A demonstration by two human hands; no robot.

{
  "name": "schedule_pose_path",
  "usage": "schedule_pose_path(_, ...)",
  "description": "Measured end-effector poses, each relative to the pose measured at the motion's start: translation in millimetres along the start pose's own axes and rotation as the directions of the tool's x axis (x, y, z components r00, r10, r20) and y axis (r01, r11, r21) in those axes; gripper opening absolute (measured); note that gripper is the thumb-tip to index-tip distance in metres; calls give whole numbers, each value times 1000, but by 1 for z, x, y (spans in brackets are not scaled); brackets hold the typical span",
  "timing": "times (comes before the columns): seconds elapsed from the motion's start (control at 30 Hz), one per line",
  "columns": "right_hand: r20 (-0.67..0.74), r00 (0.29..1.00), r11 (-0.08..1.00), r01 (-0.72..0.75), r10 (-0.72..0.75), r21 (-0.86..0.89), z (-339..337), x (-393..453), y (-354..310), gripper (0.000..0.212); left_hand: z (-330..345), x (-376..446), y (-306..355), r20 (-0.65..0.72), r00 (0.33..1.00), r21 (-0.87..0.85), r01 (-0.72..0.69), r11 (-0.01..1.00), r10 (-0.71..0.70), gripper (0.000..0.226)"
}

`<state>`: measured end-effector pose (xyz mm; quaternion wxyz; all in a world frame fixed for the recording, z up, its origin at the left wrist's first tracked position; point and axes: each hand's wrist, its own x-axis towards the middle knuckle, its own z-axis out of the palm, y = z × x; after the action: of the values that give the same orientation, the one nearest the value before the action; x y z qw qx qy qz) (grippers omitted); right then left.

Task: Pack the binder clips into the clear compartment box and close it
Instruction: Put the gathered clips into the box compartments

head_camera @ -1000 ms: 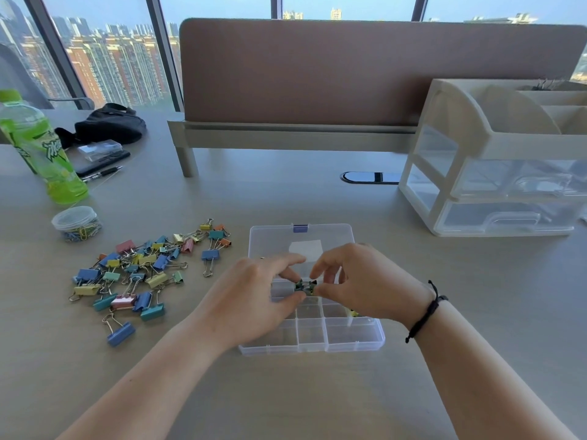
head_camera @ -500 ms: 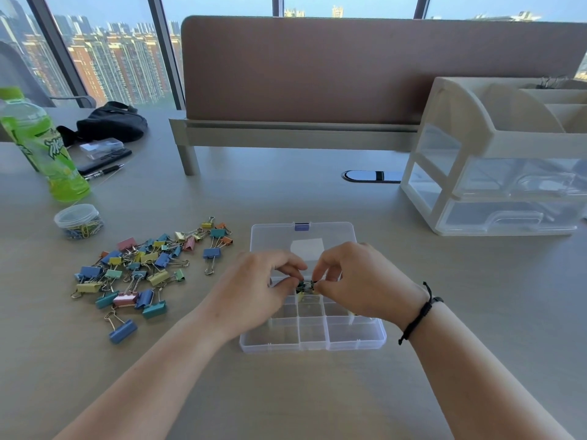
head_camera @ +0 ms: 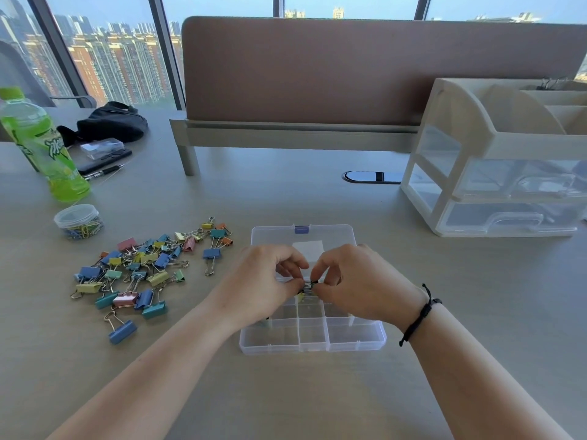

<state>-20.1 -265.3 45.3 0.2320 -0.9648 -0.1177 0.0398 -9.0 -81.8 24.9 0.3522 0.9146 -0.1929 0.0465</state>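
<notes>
both hands pinch one small binder clip over the open box

left hand (head_camera: 257,287) and right hand (head_camera: 359,281) fingers pinch a dark binder clip (head_camera: 309,285) above the clear compartment box (head_camera: 313,339) on the tabletop (head_camera: 476,296); loose coloured binder clips (head_camera: 143,271) lie left, lid (head_camera: 301,236) open behind.

Both forearms were bare, with no sleeves in view. The right wrist carried a thin black cord bracelet (head_camera: 420,315) with a small knot or bead and a short loose end. The left hand (head_camera: 257,287) and right hand (head_camera: 359,284) were ungloved and ringless as far as visible.
</notes>
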Motion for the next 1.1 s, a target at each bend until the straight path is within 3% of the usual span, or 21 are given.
schedule_pose_path(0.27, 5, 1000, 1000, -12, 12, 27, 1, 3, 1, 7, -1, -4, 5, 12, 1000, 24, -22, 999, 22, 17)
schedule_pose_path(0.6, -8, 1000, 1000, 4, -4, -10, 5, 4, 3, 8, -5, -8, 2, 90, 996, 80, -21, 997, 14, 36)
schedule_pose_path(0.8, 91, 996, 996, 15, -24, 93, -4, 0, 7, 14, 0, -6, 10, 60, 998, 187, -45, 981, 34, 25)
schedule_pose_path(1.1, 14, 1000, 999, -14, 14, 30, 0, -1, 1, 11, 6, -13, 6, 11, 999, 196, -45, 980, 44, 17)
